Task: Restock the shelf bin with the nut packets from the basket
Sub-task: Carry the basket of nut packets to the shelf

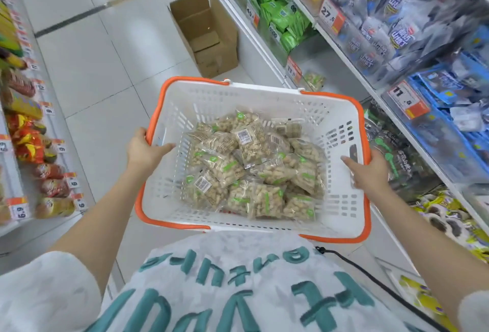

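A white plastic basket (267, 96) with orange handles is held in front of me at waist height. Several clear nut packets (254, 165) with green labels lie piled on its floor. My left hand (144, 150) grips the basket's left rim, thumb inside. Over the right rim my right hand (367, 170) is clamped, fingers reaching inside the wall. On the right-hand shelving, a nearly bare clear shelf bin (309, 67) holds one matching nut packet (314, 81) behind an orange price tag.
An open cardboard box (209, 32) stands on the white tiled floor beside the right shelf base. Right shelves carry green, blue and dark snack packets. Left shelves hold red and yellow wrapped goods. The aisle floor runs between them.
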The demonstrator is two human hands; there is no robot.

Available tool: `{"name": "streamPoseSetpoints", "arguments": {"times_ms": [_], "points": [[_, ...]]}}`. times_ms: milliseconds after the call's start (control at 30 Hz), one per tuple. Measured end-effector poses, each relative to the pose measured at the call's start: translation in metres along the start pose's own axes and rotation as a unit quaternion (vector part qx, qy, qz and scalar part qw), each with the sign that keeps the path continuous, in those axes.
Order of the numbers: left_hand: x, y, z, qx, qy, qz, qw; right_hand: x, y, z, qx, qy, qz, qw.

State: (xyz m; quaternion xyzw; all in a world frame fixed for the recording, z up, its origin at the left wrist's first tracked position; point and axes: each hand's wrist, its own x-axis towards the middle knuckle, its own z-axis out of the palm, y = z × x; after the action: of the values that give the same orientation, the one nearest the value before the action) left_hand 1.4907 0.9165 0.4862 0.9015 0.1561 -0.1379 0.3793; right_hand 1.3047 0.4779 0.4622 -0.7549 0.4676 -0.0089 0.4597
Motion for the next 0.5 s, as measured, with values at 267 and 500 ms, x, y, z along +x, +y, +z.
{"name": "streamPoseSetpoints", "arguments": {"times_ms": [267,500], "points": [[0.106,0.086,0.029,0.069,-0.047,0.064,0.994,0.041,-0.021,0.019,0.074,0.056,0.061,0.994],[0.164,0.168,0.087,0.118,-0.086,0.105,0.984,0.094,-0.027,0.019,0.093,0.116,0.126,0.981]]}}
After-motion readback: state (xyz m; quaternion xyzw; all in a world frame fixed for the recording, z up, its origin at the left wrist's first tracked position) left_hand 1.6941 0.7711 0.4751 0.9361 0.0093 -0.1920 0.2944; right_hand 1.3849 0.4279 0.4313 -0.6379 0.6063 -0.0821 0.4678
